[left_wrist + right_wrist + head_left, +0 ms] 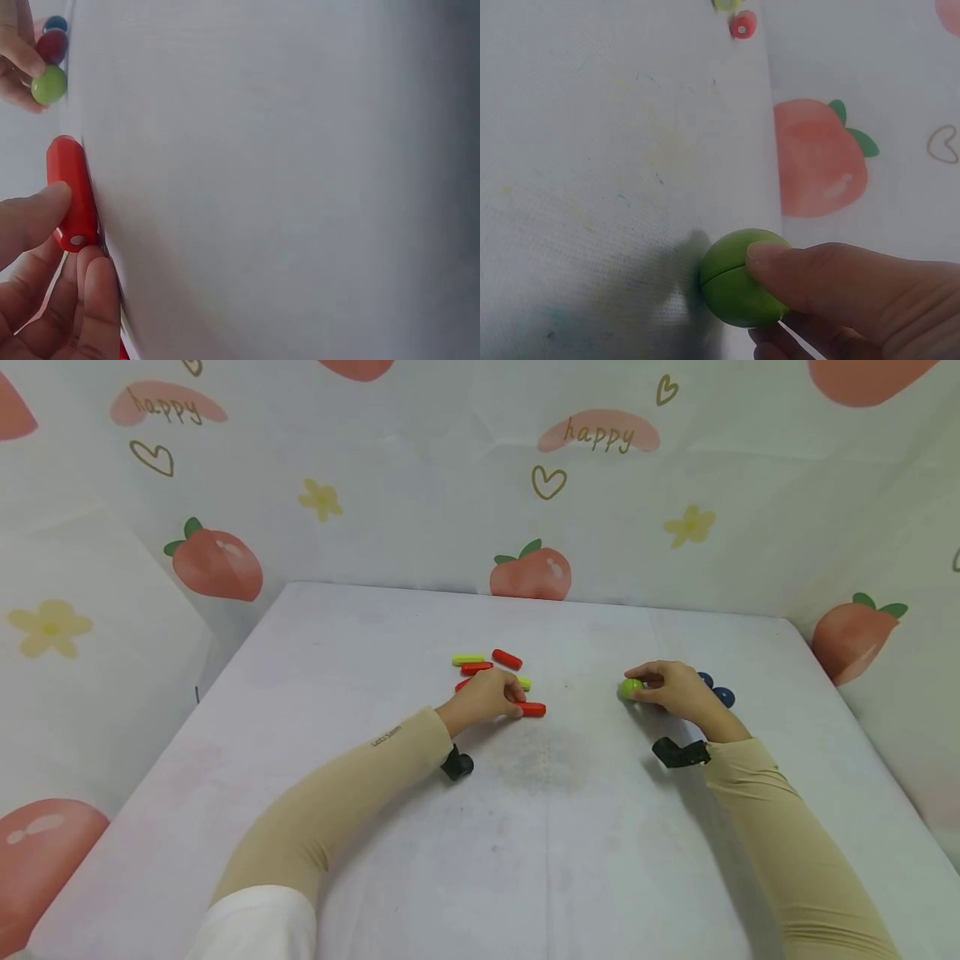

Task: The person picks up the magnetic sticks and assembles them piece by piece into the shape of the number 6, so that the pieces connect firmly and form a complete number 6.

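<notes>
My left hand [486, 697] pinches a short red stick [533, 710] between thumb and fingers at the middle of the table. In the left wrist view the red stick [73, 196] has a rounded far end and a small pale spot at its near end. Further right, my right hand [678, 692] holds a green ball [630, 689] at the tabletop. A seam runs round this green ball [739, 277] in the right wrist view, where my thumb presses its side. A dark red ball [52, 46] shows behind the green one in the left wrist view.
Beyond my left hand lie more sticks: a yellow one [468, 659], a red one [507, 659] and others partly covered. Dark blue balls [723, 697] sit just right of my right hand. A patterned cloth [420, 527] hangs behind the white table [480, 877].
</notes>
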Tool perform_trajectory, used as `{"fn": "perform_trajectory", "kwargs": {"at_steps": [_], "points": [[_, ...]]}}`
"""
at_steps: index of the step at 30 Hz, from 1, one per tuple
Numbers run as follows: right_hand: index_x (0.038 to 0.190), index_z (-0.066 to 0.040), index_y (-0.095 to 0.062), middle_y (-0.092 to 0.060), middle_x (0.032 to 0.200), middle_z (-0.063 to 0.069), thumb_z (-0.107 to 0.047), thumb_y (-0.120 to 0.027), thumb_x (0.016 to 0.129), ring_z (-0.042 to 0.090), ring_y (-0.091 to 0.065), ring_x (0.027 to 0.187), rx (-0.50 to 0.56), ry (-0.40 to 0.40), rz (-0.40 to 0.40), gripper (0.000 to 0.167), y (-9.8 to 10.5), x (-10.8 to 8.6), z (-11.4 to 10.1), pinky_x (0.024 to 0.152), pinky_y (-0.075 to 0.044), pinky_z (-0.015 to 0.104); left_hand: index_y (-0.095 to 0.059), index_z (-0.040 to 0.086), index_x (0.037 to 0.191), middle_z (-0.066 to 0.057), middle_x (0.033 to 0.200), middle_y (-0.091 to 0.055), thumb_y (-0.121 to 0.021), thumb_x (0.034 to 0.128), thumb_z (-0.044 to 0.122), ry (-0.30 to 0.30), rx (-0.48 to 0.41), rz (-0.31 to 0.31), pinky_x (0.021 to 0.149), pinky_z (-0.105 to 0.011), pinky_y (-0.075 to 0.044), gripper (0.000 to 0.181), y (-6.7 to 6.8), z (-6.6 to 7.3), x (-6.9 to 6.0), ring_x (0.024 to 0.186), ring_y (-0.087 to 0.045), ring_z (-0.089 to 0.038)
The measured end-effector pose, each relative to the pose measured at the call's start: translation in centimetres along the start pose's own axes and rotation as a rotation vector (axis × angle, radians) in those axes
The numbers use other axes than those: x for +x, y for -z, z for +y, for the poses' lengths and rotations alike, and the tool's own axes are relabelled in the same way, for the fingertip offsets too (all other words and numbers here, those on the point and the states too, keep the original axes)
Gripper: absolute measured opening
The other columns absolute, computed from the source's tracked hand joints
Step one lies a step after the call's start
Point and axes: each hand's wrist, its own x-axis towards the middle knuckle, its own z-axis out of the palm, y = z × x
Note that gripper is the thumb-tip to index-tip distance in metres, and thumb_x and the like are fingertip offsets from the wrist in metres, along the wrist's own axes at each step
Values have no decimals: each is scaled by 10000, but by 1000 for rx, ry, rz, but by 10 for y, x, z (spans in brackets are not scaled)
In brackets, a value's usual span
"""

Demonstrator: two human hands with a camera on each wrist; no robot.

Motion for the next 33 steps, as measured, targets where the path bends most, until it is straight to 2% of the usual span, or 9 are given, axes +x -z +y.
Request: {"fn": "perform_trajectory", "kwargs": {"at_steps": [12, 19, 24, 33], "points": [[1359, 42, -595, -557, 1417, 322, -160, -668, 983, 456, -555, 1314, -5, 9, -1, 432, 1, 0, -1, 965, -494, 454, -721, 91, 1091, -60, 1039, -698, -762, 920, 137, 0, 23, -1, 829, -247, -489, 183, -1, 4, -2, 962, -593, -164], [1354, 56, -594, -556, 1410, 333, -124, -660, 979, 472, -549, 1315, -8, 27, 3, 421, 1, 0, 0, 1035, -473, 538, -731, 98, 1060, -53, 1002, -704, -778, 906, 137, 6, 32, -1, 801, -233, -471, 166, 0, 5, -2, 924, -594, -150], [1354, 55, -594, -551, 1414, 333, -127, -657, 979, 473, -546, 1318, -8, 23, -2, 421, 1, 0, -1, 1026, -476, 527, -735, 109, 1056, -48, 995, -707, -781, 903, 137, 25, 32, -4, 756, -209, -448, 163, 1, 5, -2, 906, -591, -139], [1370, 51, -582, -537, 1433, 331, -156, -654, 992, 476, -526, 1334, -9, 10, -19, 437, 2, 0, -1, 1085, -443, 589, -730, 94, 1059, -34, 944, -676, -774, 907, 125, -2, 12, -15, 739, -193, -442, 161, 1, 3, -1, 880, -570, -131]]}}
